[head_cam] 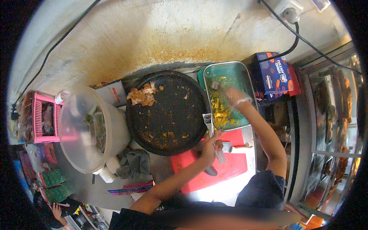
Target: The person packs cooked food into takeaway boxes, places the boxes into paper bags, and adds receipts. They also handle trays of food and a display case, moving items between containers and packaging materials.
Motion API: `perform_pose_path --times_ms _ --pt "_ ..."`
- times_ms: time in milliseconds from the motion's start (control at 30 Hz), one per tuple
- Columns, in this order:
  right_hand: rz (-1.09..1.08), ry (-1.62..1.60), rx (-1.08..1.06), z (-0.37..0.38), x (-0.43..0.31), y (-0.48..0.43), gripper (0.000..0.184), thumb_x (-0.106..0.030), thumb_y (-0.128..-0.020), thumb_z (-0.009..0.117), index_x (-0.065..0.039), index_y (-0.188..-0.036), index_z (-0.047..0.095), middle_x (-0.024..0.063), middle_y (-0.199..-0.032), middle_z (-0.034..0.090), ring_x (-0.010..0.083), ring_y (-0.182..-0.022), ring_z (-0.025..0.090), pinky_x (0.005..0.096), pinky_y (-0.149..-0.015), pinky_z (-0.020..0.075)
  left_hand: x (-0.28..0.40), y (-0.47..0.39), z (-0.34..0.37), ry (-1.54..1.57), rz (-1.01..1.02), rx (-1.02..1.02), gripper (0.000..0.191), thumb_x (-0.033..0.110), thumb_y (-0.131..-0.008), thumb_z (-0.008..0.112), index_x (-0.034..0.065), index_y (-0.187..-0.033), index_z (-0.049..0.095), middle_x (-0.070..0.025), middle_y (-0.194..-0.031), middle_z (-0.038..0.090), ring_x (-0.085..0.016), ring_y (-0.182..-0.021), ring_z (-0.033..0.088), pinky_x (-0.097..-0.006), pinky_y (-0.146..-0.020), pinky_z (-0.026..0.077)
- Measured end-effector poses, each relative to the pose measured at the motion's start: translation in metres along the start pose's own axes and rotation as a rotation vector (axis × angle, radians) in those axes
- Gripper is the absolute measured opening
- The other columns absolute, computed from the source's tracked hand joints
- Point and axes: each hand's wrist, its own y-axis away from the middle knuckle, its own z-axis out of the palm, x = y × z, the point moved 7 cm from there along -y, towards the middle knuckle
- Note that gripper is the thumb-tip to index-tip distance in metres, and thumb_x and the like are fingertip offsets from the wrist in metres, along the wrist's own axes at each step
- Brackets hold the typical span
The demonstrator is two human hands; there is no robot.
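Observation:
My right hand (235, 96), in a clear plastic glove, is over a metal-rimmed tray (254, 95) with yellow chopped food (221, 110) in it. A blurred piece of something pale is at its fingertips; what it is cannot be told. Beside the tray's near corner, my left hand (211, 149) is closed on a paper strip (209, 122) bearing print. Left of the tray is a round black pan (172, 118) with shredded meat (142, 95) at its upper left and scattered crumbs. A knife with a pale handle (242, 149) lies by the red cutting board (212, 172), close to my left hand.
A large translucent tub (107, 129) stands left of the pan, near a dark cloth (134, 164) and a pink basket (46, 139). A printed box (274, 74) is behind the tray. A glass display case (330, 152) lies right. Another person's hand (57, 212) shows at lower left.

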Motion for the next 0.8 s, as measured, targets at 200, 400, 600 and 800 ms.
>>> perform_pose_path --times_ms 200,400,600,800 --pt "0.094 0.086 -0.138 0.007 -0.065 0.12 0.025 -0.01 -0.086 0.046 0.0 -0.11 0.05 0.0163 -0.083 0.064 0.0296 -0.059 0.065 0.0425 -0.049 0.0532 0.0 -0.008 0.0 -0.037 0.01 -0.088 0.042 0.034 -0.09 0.06 0.0133 -0.123 0.044 -0.0072 -0.11 0.063 -0.007 -0.053 0.04 -0.0212 -0.048 0.036" --pt "0.282 0.162 -0.171 -0.012 0.006 0.114 0.019 -0.011 -0.087 0.049 -0.005 -0.1 0.061 0.0185 -0.081 0.066 0.0339 -0.068 0.067 0.0446 -0.055 0.0545 0.003 0.006 0.001 -0.22 0.048 -0.011 0.055 0.032 -0.087 0.064 0.0208 -0.135 0.04 0.0014 -0.1 0.061 -0.008 -0.055 0.043 -0.0222 -0.048 0.037" --pt "0.3 0.12 -0.249 -0.007 -0.004 0.122 0.024 -0.015 -0.091 0.045 0.0 -0.097 0.062 0.0241 -0.092 0.065 0.0389 -0.076 0.067 0.0465 -0.065 0.0555 0.012 0.005 0.01 -0.204 -0.014 -0.117 0.058 0.028 -0.081 0.07 0.0206 -0.132 0.043 0.0037 -0.091 0.055 -0.008 -0.056 0.045 -0.0234 -0.046 0.038" --pt "0.725 -0.097 -0.216 -0.024 0.02 0.129 0.028 -0.017 -0.092 0.043 -0.002 -0.105 0.061 0.0251 -0.098 0.063 0.0415 -0.086 0.065 0.0501 -0.073 0.0541 0.015 0.007 0.008 -0.292 -0.021 -0.126 0.054 0.031 -0.082 0.069 0.02 -0.13 0.046 0.0013 -0.105 0.059 -0.009 -0.061 0.048 -0.0259 -0.05 0.041"
